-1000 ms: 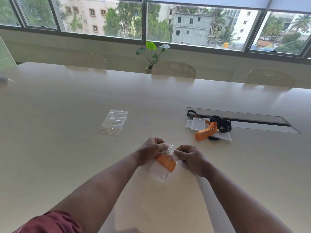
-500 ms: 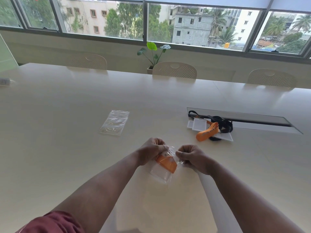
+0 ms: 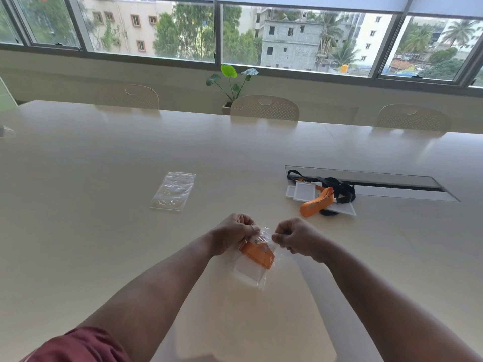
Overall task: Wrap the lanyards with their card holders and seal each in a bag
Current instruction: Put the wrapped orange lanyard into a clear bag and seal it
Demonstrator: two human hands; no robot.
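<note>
A clear plastic bag (image 3: 252,273) hangs just above the table in front of me, with an orange lanyard (image 3: 257,254) wrapped on a card holder inside it. My left hand (image 3: 232,235) pinches the bag's top edge on the left. My right hand (image 3: 296,237) pinches the same edge on the right. To the far right lies a pile with an orange lanyard (image 3: 316,202), a black lanyard (image 3: 339,189) and white card holders (image 3: 304,192). Empty clear bags (image 3: 172,192) lie to the far left.
The long cream table (image 3: 104,231) has a recessed cable slot (image 3: 379,182) at the right, behind the pile. Chairs (image 3: 265,108) stand along the far edge, with a potted plant (image 3: 232,79) at the window.
Both hands have stayed at the bag's top edge, working along it. The bag hangs a little lower and straighter under them.
</note>
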